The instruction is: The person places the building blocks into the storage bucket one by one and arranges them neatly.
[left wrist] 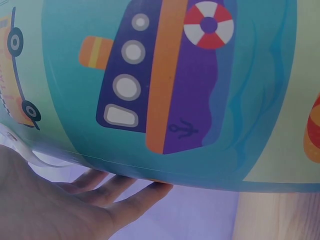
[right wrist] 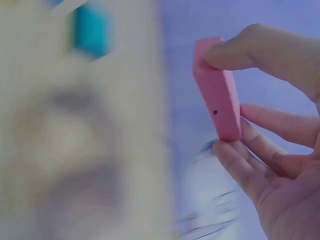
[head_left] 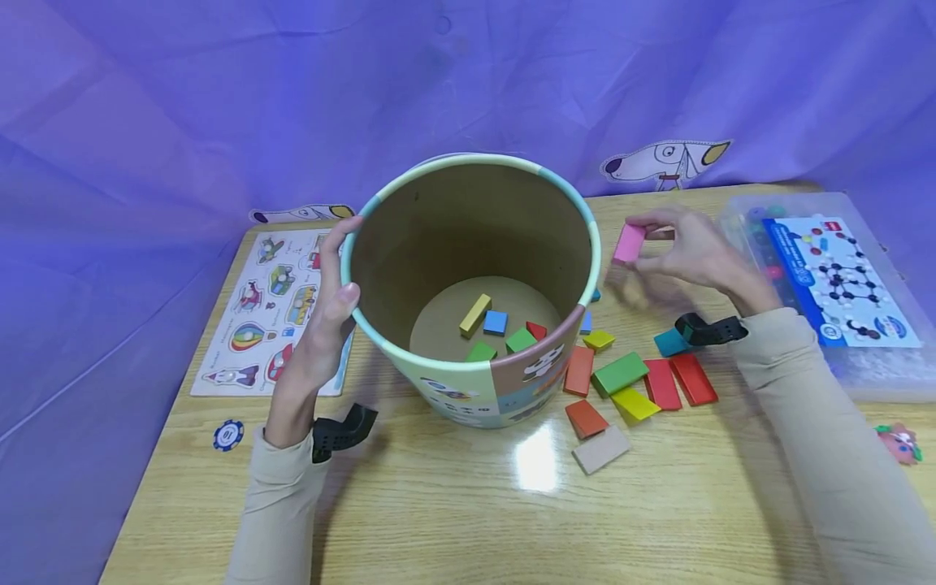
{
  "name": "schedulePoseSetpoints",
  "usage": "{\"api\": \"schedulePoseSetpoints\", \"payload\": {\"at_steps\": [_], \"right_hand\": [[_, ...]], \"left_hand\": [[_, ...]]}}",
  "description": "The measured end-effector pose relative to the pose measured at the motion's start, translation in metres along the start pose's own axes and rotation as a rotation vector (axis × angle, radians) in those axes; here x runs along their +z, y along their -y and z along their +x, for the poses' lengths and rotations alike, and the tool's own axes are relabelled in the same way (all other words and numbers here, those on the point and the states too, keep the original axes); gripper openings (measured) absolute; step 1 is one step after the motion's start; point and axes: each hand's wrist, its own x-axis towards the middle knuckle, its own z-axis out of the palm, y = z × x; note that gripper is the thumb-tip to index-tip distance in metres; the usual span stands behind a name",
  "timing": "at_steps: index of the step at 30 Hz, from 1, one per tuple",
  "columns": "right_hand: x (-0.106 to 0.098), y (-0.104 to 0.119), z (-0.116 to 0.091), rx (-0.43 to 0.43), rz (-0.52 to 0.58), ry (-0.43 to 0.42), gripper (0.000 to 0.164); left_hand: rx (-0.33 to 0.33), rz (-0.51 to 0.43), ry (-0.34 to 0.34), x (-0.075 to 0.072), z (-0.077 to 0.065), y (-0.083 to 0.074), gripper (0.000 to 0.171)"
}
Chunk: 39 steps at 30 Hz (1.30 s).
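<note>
As I watch through the head view, a pink block [head_left: 629,243] is held up just right of the large patterned bin [head_left: 457,378], clear of its rim. I see the right hand [head_left: 683,248] pinching it between thumb and fingertips, the fingers only partly closed. On the bin's other side, the left hand [head_left: 322,333] rests against the rim, its thumb and fairly straight fingers spread wide. Inside, on the bin floor, I make out a yellow bar [head_left: 475,315], a blue block [head_left: 495,322], a red piece [head_left: 536,331] and two green blocks [head_left: 521,340]. More loose blocks [head_left: 620,374] lie on the wooden table [head_left: 409,504] to the bin's right. Farther out I have a clear plastic box [head_left: 841,280] at right, and a picture puzzle board [head_left: 259,321] and poker chip [head_left: 228,435] at left.
</note>
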Motion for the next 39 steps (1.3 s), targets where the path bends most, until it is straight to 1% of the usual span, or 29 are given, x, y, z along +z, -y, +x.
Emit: {"api": "schedulePoseSetpoints", "payload": {"at_steps": [5, 7, 9, 11, 12, 14, 17, 18, 20, 23, 27, 32, 36, 39], "right_hand": [[-0.03, 0.046, -0.014, -0.152, 0.07, -0.182, 0.066], [-0.039, 0.067, -0.02, -0.235, 0.113, -0.247, 0.067], [-0.045, 0.087, -0.027, -0.335, 0.139, -0.307, 0.069], [-0.046, 0.105, -0.033, -0.432, 0.163, -0.341, 0.071], [-0.045, 0.114, -0.036, -0.489, 0.169, -0.344, 0.072], [-0.043, 0.131, -0.041, -0.598, 0.188, -0.317, 0.073], [-0.036, 0.152, -0.046, -0.722, 0.202, -0.238, 0.074], [-0.034, 0.157, -0.047, -0.745, 0.196, -0.215, 0.074], [-0.03, 0.166, -0.048, -0.773, 0.182, -0.179, 0.072], [-0.026, 0.172, -0.047, -0.795, 0.128, -0.158, 0.068], [-0.023, 0.173, -0.043, -0.819, 0.064, -0.168, 0.062], [-0.02, 0.172, -0.039, -0.824, 0.044, -0.188, 0.056], [-0.02, 0.171, -0.04, -0.815, 0.055, -0.175, 0.055], [-0.023, 0.169, -0.043, -0.803, 0.135, -0.157, 0.053]], "left_hand": [[0.006, -0.006, 0.001, 0.001, 0.002, 0.001, 0.076], [0.008, -0.007, 0.002, 0.001, 0.003, 0.002, 0.076], [0.008, -0.007, 0.004, 0.001, 0.003, 0.004, 0.076], [0.006, -0.004, 0.004, 0.001, 0.003, 0.005, 0.077], [0.005, -0.001, 0.003, 0.001, 0.003, 0.005, 0.077], [0.002, 0.001, 0.001, 0.001, 0.003, 0.006, 0.077], [0.004, 0.001, -0.004, 0.002, 0.003, 0.006, 0.078], [0.006, 0.001, -0.004, 0.002, 0.003, 0.006, 0.078], [0.007, 0.0, -0.005, 0.003, 0.004, 0.006, 0.078], [0.006, 0.007, -0.002, 0.003, 0.005, 0.006, 0.078], [0.002, 0.011, 0.0, 0.003, 0.006, 0.006, 0.078], [0.003, 0.011, -0.007, 0.003, 0.006, 0.006, 0.078], [0.004, 0.011, -0.004, 0.003, 0.006, 0.005, 0.078], [0.002, 0.013, -0.001, 0.003, 0.006, 0.005, 0.079]]}}
